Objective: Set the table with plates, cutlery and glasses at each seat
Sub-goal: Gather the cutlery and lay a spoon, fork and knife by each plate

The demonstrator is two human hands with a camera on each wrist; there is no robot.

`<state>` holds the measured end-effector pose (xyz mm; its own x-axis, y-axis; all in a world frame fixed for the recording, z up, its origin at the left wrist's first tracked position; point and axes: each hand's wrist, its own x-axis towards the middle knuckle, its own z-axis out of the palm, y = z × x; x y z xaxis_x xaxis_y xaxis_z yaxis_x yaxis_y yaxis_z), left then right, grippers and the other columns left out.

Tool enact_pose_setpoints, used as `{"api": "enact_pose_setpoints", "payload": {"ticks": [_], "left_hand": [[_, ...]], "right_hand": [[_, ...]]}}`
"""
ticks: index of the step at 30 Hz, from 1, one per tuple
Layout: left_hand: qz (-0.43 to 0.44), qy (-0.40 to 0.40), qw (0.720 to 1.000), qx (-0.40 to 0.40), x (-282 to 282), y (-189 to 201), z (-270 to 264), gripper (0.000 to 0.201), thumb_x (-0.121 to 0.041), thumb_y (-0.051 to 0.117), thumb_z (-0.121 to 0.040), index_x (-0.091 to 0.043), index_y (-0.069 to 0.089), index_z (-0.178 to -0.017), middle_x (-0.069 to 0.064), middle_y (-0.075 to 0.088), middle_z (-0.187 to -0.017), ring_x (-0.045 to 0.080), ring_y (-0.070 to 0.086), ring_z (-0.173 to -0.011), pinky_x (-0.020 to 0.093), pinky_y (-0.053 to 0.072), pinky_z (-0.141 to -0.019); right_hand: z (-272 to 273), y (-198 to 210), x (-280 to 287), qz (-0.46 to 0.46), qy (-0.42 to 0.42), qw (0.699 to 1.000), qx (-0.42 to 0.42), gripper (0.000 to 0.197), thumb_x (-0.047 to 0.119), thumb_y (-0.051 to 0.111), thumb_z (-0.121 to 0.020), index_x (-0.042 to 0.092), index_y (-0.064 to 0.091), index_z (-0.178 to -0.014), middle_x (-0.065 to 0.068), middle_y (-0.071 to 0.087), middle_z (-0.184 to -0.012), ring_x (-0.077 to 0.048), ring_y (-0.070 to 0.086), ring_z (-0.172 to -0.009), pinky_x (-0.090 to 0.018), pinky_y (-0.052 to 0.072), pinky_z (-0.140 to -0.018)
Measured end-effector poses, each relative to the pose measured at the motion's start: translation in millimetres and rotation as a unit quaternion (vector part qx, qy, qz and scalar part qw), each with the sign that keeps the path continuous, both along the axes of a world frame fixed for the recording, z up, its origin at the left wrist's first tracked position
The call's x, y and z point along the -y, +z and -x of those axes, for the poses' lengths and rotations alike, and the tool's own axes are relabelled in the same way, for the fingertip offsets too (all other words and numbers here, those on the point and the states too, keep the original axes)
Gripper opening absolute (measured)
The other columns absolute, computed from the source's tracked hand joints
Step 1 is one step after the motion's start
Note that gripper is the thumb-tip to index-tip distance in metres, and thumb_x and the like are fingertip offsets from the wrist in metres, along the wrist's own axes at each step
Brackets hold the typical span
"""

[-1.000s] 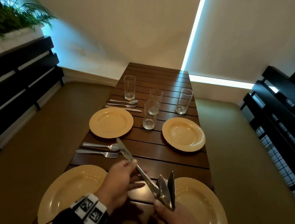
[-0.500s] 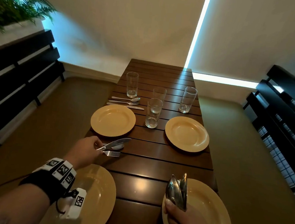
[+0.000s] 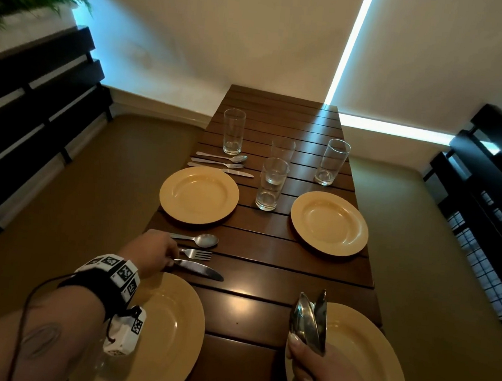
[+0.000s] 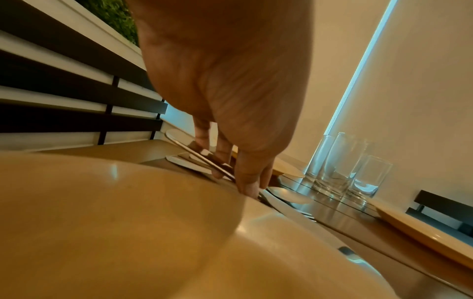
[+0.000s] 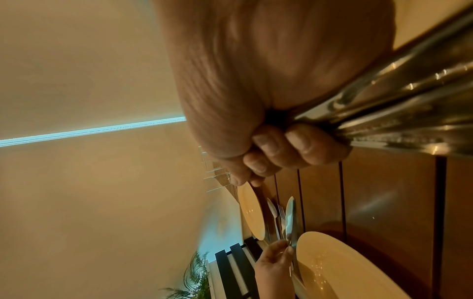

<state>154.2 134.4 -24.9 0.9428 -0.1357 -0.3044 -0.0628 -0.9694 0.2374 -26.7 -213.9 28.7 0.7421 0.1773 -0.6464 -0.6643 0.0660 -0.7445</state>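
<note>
My left hand [image 3: 168, 259] pinches the handle of a table knife [image 3: 201, 270], which lies flat on the wooden table [image 3: 268, 252] between a fork [image 3: 197, 254] and the near left yellow plate [image 3: 171, 329]. A spoon [image 3: 204, 240] lies just beyond the fork. In the right wrist view the knife [image 5: 290, 218] shows between the thumb and a finger. My right hand [image 3: 304, 362] grips a bundle of cutlery [image 3: 309, 323] upright over the near right plate [image 3: 375, 353].
Two more yellow plates sit further up, far left [image 3: 199, 195] and far right [image 3: 329, 223]. A spoon, fork and knife set [image 3: 221, 163] lies beyond the far left plate. Several clear glasses [image 3: 271, 183] stand mid-table. Dark slatted benches [image 3: 32, 104] flank both sides.
My left hand drew the knife out of the bundle, carried it left over the spoon and fork, and lowered it onto the table beside the fork. The right hand stayed put.
</note>
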Motion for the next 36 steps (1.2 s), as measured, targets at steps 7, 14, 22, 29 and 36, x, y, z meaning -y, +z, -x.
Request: {"api": "enact_pose_setpoints", "payload": {"ticks": [7, 14, 22, 29, 36], "left_hand": [[0.015, 0.005, 1.0, -0.012, -6.6, -8.8, -2.1, 0.021, -0.02, 0.075, -0.089, -0.031, 0.079, -0.107, -0.011, 0.074, -0.108, 0.004, 0.065, -0.098, 0.02, 0.051, -0.09], [0.02, -0.001, 1.0, -0.003, -5.5, -10.0, 0.8, 0.023, -0.02, 0.072, -0.092, -0.026, 0.078, -0.114, -0.01, 0.072, -0.115, 0.003, 0.061, -0.099, 0.022, 0.047, -0.097], [0.03, 0.016, 0.999, -0.003, -11.7, -14.0, -0.7, 0.023, -0.021, 0.072, -0.092, -0.027, 0.078, -0.114, -0.009, 0.07, -0.116, 0.006, 0.063, -0.103, 0.024, 0.049, -0.097], [0.016, 0.023, 1.0, 0.0, -17.9, -17.2, 0.5, 0.022, -0.024, 0.073, -0.091, -0.03, 0.078, -0.112, -0.01, 0.069, -0.113, 0.007, 0.062, -0.102, 0.024, 0.05, -0.095], [0.022, 0.018, 1.0, -0.004, -10.7, -17.5, 0.1, 0.023, -0.022, 0.072, -0.092, -0.028, 0.077, -0.114, -0.009, 0.069, -0.116, 0.008, 0.063, -0.107, 0.027, 0.05, -0.099]], "right_hand": [[-6.1, -1.9, -2.6, -0.007, -0.014, 0.999, -0.028, 0.03, 0.03, 0.068, -0.087, 0.002, 0.062, -0.076, -0.012, 0.035, -0.049, -0.016, 0.033, -0.036, -0.024, 0.029, -0.042], [-9.5, -2.6, -7.0, -0.015, -0.023, 0.999, -0.033, 0.03, 0.027, 0.065, -0.091, -0.001, 0.06, -0.081, -0.012, 0.033, -0.049, -0.014, 0.03, -0.037, -0.022, 0.028, -0.042], [-13.9, 3.0, -9.4, -0.022, -0.027, 0.999, -0.039, 0.028, 0.024, 0.062, -0.094, -0.002, 0.058, -0.087, -0.012, 0.033, -0.05, -0.015, 0.029, -0.035, -0.021, 0.028, -0.04], [-10.8, -2.9, -6.1, -0.018, -0.026, 0.999, -0.024, 0.037, 0.033, 0.07, -0.079, -0.002, 0.06, -0.083, -0.011, 0.034, -0.048, -0.014, 0.031, -0.036, -0.022, 0.028, -0.042], [-10.8, -3.6, -7.2, -0.023, -0.022, 0.999, -0.021, 0.038, 0.035, 0.072, -0.075, -0.001, 0.062, -0.08, -0.011, 0.034, -0.048, -0.014, 0.032, -0.036, -0.022, 0.028, -0.043]]}}
